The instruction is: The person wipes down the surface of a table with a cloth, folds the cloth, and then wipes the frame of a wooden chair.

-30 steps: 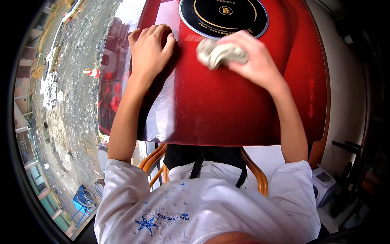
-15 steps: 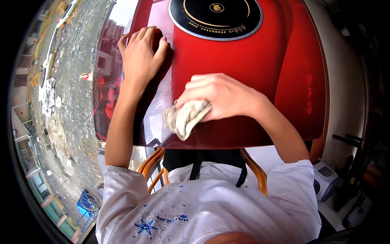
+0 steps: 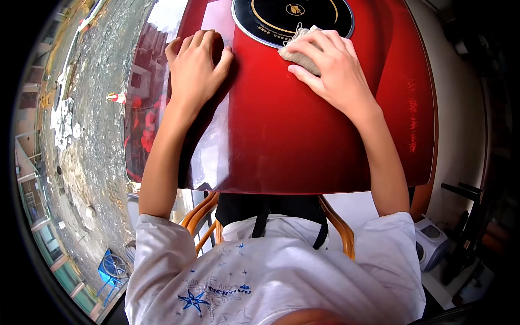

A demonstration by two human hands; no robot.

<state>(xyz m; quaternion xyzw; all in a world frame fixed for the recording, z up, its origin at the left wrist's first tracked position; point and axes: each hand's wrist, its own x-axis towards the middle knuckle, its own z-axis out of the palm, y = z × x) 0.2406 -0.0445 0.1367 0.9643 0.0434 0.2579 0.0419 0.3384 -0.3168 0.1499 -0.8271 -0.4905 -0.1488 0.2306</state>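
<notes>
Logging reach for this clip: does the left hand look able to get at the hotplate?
Probably yes: the left hand is close to the hotplate, and only bare tabletop shows between them.

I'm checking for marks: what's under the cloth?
Around the cloth, the red tabletop shows; its frayed far edge overlaps the near rim of the black disc in this view. Whatever lies directly beneath the cloth and right hand is covered.

Fisheye, strong bend at edges, corners black. Daylight from 9 o'clock; outdoor ground (image 3: 97, 162) bright there. Red tabletop (image 3: 303, 141) glossy, pale glare strip running 11 to 9 o'clock of centre. Dark shadow at 4 o'clock of left hand (image 3: 196, 70). Right hand (image 3: 337, 67) fairly crisp. 3 o'clock side dim, detail lost.
</notes>
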